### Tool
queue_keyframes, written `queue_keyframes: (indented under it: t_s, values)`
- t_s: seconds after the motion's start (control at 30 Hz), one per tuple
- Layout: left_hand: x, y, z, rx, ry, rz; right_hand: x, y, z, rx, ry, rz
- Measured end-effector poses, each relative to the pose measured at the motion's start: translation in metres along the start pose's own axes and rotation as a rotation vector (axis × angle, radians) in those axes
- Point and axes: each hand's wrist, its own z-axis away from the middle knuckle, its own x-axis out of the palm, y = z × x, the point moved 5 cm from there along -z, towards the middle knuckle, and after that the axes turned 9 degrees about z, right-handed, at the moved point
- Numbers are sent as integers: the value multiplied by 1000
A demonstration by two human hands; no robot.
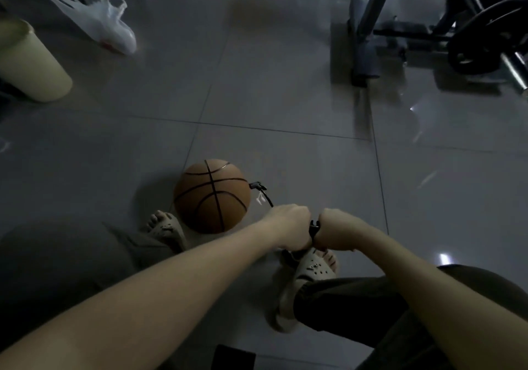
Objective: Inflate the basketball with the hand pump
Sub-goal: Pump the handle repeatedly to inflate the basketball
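An orange basketball (212, 195) with black seams lies on the grey tiled floor, just ahead of my sandalled left foot. A thin black hose (264, 194) runs from the ball's right side back toward my hands. My left hand (291, 227) and my right hand (333, 227) sit side by side, both gripping the black handle of the hand pump (313, 227), of which only a small piece shows between the fists. The pump's body is hidden under my hands, above my right foot.
A pale yellow bin (31, 64) stands at far left, with a white plastic bag (100, 24) behind it. Dark exercise equipment (428, 32) fills the far right. A dark flat object (234, 358) lies at the bottom edge. My sandalled feet flank the pump.
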Motion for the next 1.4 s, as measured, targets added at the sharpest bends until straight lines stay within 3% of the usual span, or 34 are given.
queue_keyframes:
  t_s: [0.23,0.47,0.57,0.67,0.87,1.1,1.4]
  values:
    - [49,-30,-26,-31,-63,8,48,12,-41,13,21,17]
    - [47,-26,-17,-77,-94,23,42,3,-22,17,41,67]
    - [53,-19,4,-80,-213,70,36,-10,10,-23,-100,97]
    - [21,-1,29,-51,-217,87,8,-21,45,-65,-149,138]
    - [-75,38,49,0,-70,133,-85,-22,80,-113,-4,143]
    - [-26,6,6,-37,35,-8,-33,-13,13,-2,-36,119]
    - [31,-20,-40,-26,-77,-33,28,17,-41,11,15,-13]
